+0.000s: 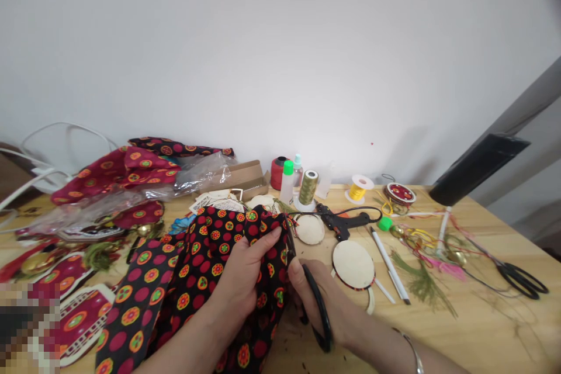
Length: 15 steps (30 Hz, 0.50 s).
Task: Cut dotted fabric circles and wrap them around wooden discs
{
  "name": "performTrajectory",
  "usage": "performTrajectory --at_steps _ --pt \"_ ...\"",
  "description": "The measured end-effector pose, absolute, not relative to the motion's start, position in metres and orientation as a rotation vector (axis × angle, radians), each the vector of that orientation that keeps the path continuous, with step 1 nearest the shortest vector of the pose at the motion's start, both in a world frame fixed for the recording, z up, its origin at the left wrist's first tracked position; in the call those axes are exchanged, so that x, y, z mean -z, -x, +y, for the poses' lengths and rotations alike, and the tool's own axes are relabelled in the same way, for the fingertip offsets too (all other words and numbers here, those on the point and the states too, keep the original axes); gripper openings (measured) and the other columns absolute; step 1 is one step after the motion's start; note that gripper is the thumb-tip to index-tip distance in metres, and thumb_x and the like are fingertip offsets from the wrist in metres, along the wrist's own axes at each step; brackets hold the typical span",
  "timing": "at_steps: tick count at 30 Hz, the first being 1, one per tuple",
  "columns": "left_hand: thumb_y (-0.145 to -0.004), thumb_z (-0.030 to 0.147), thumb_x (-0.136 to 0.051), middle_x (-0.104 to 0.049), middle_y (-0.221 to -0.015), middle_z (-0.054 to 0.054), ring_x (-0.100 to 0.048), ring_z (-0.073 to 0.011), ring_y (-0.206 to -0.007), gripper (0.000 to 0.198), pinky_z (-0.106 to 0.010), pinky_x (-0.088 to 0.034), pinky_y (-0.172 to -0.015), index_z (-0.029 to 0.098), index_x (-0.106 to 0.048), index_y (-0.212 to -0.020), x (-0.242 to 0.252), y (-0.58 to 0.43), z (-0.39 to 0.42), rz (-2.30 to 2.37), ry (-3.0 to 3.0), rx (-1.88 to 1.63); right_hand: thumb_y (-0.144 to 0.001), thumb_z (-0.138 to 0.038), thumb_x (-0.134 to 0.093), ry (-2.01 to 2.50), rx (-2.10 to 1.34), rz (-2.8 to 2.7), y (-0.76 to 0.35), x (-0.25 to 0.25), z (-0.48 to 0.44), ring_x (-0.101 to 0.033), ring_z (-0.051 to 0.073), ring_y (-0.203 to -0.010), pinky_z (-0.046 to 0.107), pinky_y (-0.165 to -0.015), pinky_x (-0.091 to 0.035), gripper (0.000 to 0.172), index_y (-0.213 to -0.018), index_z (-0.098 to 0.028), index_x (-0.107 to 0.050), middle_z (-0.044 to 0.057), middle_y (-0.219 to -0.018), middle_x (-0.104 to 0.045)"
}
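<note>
The wooden surface (464,339) spreads across the lower half of the frame, with one bunched black patterned fabric (197,286) over it at lower centre. Both forearms rise from the bottom edge: the left hand (245,269) slants to the upper right, thumb stretched out, holding the fabric's right part; the right hand (324,295) leans to the upper left, closed around black-handled scissors (323,312), blades at the fabric's right edge, their opening hard to tell. One black cylinder (480,169) tilts at far right; a second pair of scissors (523,280) lies at lower right. Right of centre are one glue gun (353,221), two pale discs (353,264), one white pen (388,263), three thread spools (309,190) and one green cap (384,223)
</note>
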<state>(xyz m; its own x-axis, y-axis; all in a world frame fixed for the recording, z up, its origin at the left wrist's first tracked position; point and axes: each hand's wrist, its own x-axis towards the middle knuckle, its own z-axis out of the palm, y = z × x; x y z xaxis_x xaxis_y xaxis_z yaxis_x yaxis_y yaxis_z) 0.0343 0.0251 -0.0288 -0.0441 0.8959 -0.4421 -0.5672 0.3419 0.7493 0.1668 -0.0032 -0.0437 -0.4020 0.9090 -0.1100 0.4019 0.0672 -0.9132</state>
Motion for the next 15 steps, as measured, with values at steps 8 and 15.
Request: performTrajectory --at_steps 8,15 --pt "-0.067 0.013 -0.075 -0.075 -0.068 -0.008 -0.071 -0.0220 -0.058 0.010 -0.030 -0.060 -0.057 0.011 -0.070 -0.075 0.030 -0.033 0.026 1.076 -0.387 -1.236 -0.087 -0.073 -0.019 1.281 -1.294 -1.856 -0.169 0.054 -0.002 -0.035 0.009 -0.048 0.024 -0.044 -0.026 0.064 -0.063 -0.019 -0.042 -0.002 -0.054 -0.041" --pt "-0.068 0.012 -0.074 -0.076 -0.069 -0.009 -0.072 -0.0220 -0.060 0.011 -0.029 -0.061 -0.059 0.011 -0.071 -0.078 0.027 -0.033 0.026 1.078 -0.359 -1.236 -0.087 -0.073 -0.022 1.274 -1.332 -1.831 -0.171 0.057 -0.001 -0.034 0.009 -0.049 0.023 -0.043 -0.025 0.061 -0.065 -0.019 -0.041 -0.003 -0.056 -0.039"
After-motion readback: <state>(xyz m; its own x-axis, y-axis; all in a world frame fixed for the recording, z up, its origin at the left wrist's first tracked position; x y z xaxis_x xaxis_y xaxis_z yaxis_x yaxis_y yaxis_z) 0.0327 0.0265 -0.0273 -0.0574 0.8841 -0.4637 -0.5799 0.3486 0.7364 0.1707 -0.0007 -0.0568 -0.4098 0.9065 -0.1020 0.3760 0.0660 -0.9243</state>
